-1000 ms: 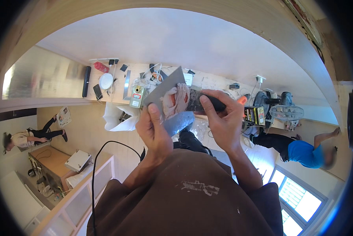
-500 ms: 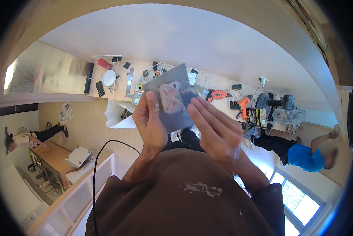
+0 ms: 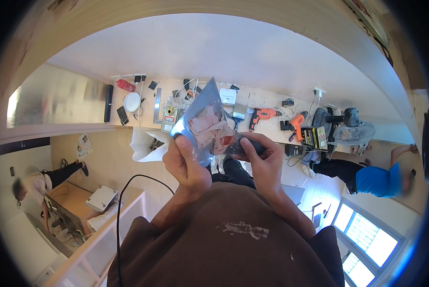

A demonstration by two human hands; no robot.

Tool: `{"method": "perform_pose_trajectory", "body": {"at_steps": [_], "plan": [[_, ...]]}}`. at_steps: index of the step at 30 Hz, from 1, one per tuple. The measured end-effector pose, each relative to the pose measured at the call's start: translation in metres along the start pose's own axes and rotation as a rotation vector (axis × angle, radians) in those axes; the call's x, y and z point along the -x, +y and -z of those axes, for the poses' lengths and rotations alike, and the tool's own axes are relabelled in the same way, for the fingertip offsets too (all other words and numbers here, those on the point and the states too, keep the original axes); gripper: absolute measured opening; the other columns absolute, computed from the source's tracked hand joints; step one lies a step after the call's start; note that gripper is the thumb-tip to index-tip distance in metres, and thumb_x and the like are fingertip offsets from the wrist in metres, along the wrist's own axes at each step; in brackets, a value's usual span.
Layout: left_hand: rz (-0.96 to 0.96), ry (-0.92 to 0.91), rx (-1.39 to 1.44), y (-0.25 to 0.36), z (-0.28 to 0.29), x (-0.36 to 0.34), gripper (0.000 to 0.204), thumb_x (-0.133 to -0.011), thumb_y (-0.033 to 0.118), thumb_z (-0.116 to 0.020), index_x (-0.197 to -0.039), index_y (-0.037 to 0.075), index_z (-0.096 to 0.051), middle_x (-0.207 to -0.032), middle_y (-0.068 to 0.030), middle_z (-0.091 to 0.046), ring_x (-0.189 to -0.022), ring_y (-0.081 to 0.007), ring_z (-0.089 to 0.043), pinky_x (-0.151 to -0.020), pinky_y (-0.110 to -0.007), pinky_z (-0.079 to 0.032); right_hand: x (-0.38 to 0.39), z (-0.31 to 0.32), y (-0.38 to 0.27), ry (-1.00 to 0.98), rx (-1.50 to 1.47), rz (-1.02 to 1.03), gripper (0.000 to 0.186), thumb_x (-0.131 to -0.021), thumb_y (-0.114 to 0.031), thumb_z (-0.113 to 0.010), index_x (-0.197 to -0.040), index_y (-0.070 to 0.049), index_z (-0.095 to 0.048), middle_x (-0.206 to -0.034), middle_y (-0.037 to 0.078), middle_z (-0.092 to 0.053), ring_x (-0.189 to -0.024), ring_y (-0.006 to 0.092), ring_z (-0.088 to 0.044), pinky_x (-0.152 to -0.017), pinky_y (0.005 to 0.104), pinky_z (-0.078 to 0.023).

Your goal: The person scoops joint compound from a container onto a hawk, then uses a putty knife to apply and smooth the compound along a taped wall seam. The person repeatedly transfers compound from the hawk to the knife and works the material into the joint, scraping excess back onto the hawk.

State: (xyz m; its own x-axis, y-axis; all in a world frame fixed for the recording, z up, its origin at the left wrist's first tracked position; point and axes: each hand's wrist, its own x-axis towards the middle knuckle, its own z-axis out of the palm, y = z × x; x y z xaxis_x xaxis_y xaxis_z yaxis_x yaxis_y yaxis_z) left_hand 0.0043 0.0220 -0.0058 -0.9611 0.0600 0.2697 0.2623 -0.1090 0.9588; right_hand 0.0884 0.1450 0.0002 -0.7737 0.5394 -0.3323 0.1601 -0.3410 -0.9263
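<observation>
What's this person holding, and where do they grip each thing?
The left hand holds a flat metal plate by its lower-left edge; the right hand holds a scraper by its black handle.

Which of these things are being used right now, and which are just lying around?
In use, judging by the hands:
grey metal plate, left hand
pale paste on it
black-handled scraper, right hand

Apparently just lying about:
orange drill
orange pistol-shaped tool
fan
white round object
</observation>
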Motion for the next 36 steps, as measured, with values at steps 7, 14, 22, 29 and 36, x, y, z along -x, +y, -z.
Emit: {"method": "perform_pose_trajectory", "body": {"at_steps": [7,14,22,29,36], "plan": [[0.055,-0.177,-0.337,0.000,0.003,0.008,0.046,-0.110,0.030,-0.037,-0.115,-0.009,-0.061,-0.097,-0.0095,-0.068,-0.088,-0.0103,-0.059,-0.076,-0.027,-0.049,-0.028,-0.007,-0.019,-0.052,-0.031,0.120,0.019,-0.097,-0.001,-0.062,-0.113,0.006,-0.069,-0.100,0.013,-0.070,-0.086,0.0154,-0.069,-0.073,0.0312,-0.065],[0.319,-0.066,0.132,0.000,-0.005,0.013,0.042,-0.110,0.031,-0.042,-0.115,-0.005,-0.063,-0.099,-0.0072,-0.068,-0.085,-0.0093,-0.059,-0.074,-0.025,-0.049,-0.008,0.002,-0.025,-0.207,0.902,0.992,0.041,-0.077,0.010,-0.062,-0.118,0.007,-0.067,-0.118,0.026,-0.068,-0.107,0.0355,-0.070,-0.090,0.0406,-0.059],[0.244,0.020,0.114,-0.002,0.002,-0.011,0.040,-0.109,0.030,-0.045,-0.112,-0.005,-0.065,-0.102,-0.0069,-0.069,-0.088,-0.0087,-0.062,-0.078,-0.025,-0.051,0.016,0.015,-0.018,-0.371,1.033,0.998,0.050,-0.070,0.007,-0.060,-0.120,0.010,-0.065,-0.123,0.024,-0.066,-0.117,0.0349,-0.065,-0.098,0.0435,-0.055],[0.296,0.005,0.183,0.010,0.001,-0.008,0.038,-0.110,0.027,-0.043,-0.110,-0.005,-0.065,-0.099,-0.0034,-0.066,-0.089,-0.0059,-0.055,-0.079,-0.024,-0.048,0.011,-0.002,-0.015,-0.372,1.045,1.094,0.049,-0.071,0.013,-0.060,-0.120,0.007,-0.065,-0.122,0.022,-0.067,-0.113,0.0331,-0.068,-0.095,0.0419,-0.056],[0.685,-0.005,0.278,-0.003,0.024,-0.017,0.036,-0.105,0.026,-0.053,-0.119,-0.005,-0.063,-0.109,-0.0111,-0.069,-0.097,-0.0162,-0.067,-0.087,-0.030,-0.054,-0.003,0.026,-0.057,-0.271,0.487,0.571,0.031,-0.082,0.009,-0.068,-0.112,0.002,-0.071,-0.113,0.019,-0.072,-0.106,0.0326,-0.071,-0.090,0.0392,-0.060]]}}
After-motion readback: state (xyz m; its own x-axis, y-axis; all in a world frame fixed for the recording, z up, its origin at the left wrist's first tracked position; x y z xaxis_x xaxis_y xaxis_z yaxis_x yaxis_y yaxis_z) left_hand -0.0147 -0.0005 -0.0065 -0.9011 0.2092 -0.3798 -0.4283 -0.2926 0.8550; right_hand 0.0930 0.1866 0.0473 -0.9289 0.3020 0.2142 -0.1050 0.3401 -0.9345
